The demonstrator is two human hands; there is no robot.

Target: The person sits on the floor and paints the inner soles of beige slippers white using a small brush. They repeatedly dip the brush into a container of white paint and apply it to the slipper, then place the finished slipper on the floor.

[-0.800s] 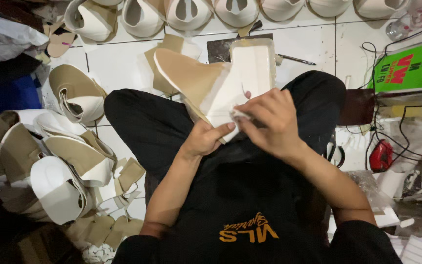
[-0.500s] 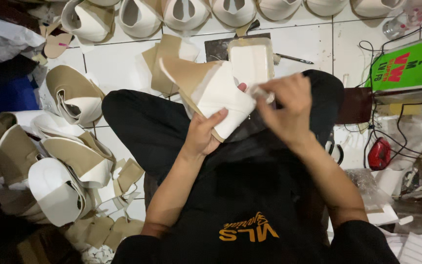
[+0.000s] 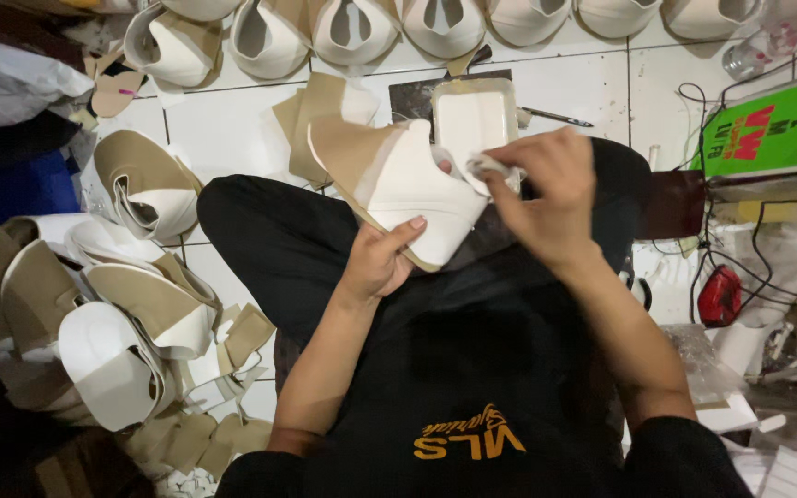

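I sit cross-legged in black clothes on a white tiled floor. My left hand (image 3: 382, 260) grips a white and tan shoe upper (image 3: 397, 182) from below, over my lap. My right hand (image 3: 540, 189) is raised beside the upper's right edge and pinches a small white wad (image 3: 487, 166) between fingertips, just in front of a shallow rectangular tray (image 3: 472, 117) on the floor.
A heap of white and tan shoe uppers (image 3: 103, 304) lies at my left. A row of similar uppers (image 3: 352, 28) lines the far edge. A green box (image 3: 767, 124), cables and a red object (image 3: 719, 295) clutter the right. A thin tool (image 3: 560, 117) lies beside the tray.
My right hand has lifted off the shoe upper and moved right and away toward the tray, with the small white wad in its fingertips. My left hand keeps holding the upper.
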